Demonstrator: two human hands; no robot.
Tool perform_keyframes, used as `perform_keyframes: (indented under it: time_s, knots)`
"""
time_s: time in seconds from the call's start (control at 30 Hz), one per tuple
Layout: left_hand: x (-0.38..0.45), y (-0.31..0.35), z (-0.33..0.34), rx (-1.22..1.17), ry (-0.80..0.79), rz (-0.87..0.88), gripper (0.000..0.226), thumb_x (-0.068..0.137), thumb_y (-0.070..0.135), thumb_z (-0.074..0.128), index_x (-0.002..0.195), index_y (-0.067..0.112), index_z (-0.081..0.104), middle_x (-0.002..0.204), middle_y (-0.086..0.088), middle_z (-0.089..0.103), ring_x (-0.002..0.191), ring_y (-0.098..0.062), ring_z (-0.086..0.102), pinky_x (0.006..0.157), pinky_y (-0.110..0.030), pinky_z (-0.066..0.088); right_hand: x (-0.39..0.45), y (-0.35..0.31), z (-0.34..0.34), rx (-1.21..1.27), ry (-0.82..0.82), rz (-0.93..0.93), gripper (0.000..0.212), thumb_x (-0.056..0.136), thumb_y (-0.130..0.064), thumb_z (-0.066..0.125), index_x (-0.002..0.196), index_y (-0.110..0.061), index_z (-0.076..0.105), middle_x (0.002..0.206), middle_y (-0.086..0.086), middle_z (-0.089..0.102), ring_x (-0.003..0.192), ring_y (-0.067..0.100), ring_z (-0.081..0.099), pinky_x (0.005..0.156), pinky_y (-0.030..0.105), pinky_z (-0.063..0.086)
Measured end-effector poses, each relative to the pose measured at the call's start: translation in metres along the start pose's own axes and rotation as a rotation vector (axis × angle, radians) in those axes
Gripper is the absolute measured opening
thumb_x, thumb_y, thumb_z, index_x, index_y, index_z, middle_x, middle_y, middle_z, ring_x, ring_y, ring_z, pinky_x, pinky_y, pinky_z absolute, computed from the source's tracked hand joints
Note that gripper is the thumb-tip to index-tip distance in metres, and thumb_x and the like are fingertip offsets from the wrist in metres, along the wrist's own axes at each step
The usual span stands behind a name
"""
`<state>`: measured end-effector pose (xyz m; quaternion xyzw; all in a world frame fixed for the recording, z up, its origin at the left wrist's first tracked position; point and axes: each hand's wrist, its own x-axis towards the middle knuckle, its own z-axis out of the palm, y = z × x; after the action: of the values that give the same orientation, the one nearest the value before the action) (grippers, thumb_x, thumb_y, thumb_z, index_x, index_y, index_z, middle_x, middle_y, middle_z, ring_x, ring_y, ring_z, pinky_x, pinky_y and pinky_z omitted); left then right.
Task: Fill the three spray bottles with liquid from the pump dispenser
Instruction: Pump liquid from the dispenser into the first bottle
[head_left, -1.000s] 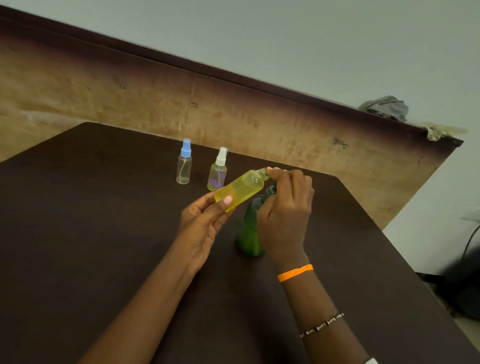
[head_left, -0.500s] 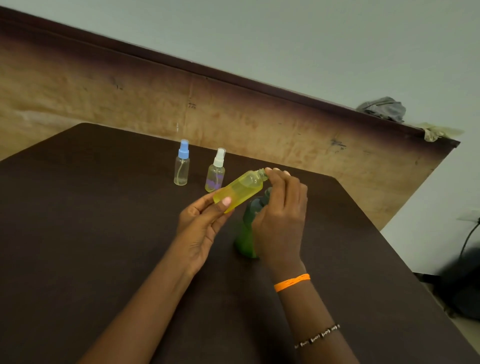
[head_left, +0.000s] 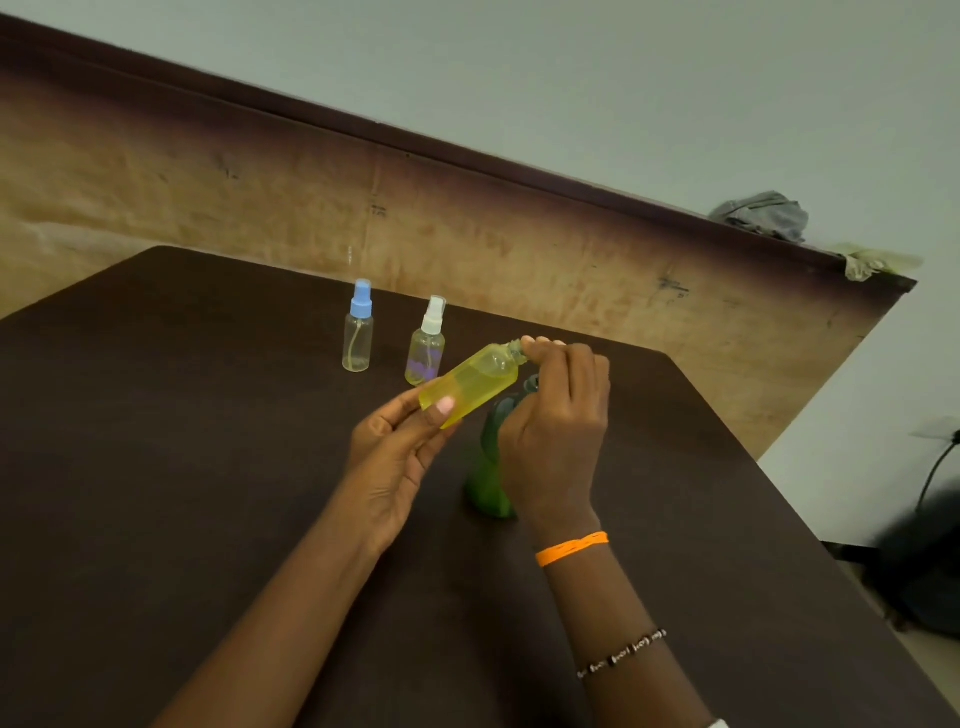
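Note:
My left hand holds a yellow spray bottle by its base, tilted with the neck pointing up and right. The fingertips of my right hand are curled at the bottle's threaded neck and pinch it; no cap shows there. The green pump dispenser stands on the table just behind my right hand, mostly hidden by it. Two more spray bottles stand upright further back: a clear one with a blue cap and a clear one with a white cap and a purple label.
All of it sits on a dark brown table against a worn wooden panel. A grey cloth lies on top of the panel at the right. The table's right edge drops off toward the floor.
Both hands keep their hold on the yellow bottle. My right hand has shifted slightly left and down at the neck; the standing bottles have not moved.

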<state>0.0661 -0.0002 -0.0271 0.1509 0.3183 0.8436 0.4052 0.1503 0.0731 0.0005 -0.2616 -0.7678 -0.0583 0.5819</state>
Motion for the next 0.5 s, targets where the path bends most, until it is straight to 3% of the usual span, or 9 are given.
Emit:
perform_keyframes:
  time_s: [0.23, 0.4, 0.5]
  knots:
    - [-0.004, 0.002, 0.004, 0.012, 0.003, -0.013, 0.03, 0.064, 0.009, 0.065, 0.094, 0.008, 0.065, 0.09, -0.003, 0.074, 0.083, -0.009, 0.07, 0.07, -0.017, 0.055, 0.025, -0.008, -0.018, 0.014, -0.111, -0.001, 0.037, 0.076, -0.013, 0.031, 0.081, -0.001, 0.065, 0.08, 0.012, 0.059, 0.076, 0.029, 0.055, 0.063, 0.039, 0.051]
    - [-0.002, 0.001, 0.002, 0.019, -0.006, -0.006, 0.031, 0.065, 0.009, 0.065, 0.096, 0.008, 0.065, 0.092, -0.003, 0.074, 0.088, -0.01, 0.07, 0.073, -0.017, 0.055, -0.001, -0.002, -0.007, -0.017, -0.074, 0.005, 0.039, 0.081, 0.0, 0.032, 0.102, 0.006, 0.065, 0.092, 0.018, 0.06, 0.087, 0.024, 0.047, 0.073, 0.037, 0.049]
    - [-0.003, 0.001, 0.002, 0.011, 0.008, -0.016, 0.031, 0.064, 0.01, 0.065, 0.096, 0.008, 0.065, 0.091, -0.003, 0.074, 0.086, -0.01, 0.07, 0.074, -0.018, 0.055, 0.004, -0.001, -0.005, -0.016, -0.05, 0.008, 0.033, 0.083, 0.001, 0.034, 0.092, 0.005, 0.065, 0.081, 0.015, 0.058, 0.077, 0.022, 0.044, 0.064, 0.039, 0.049]
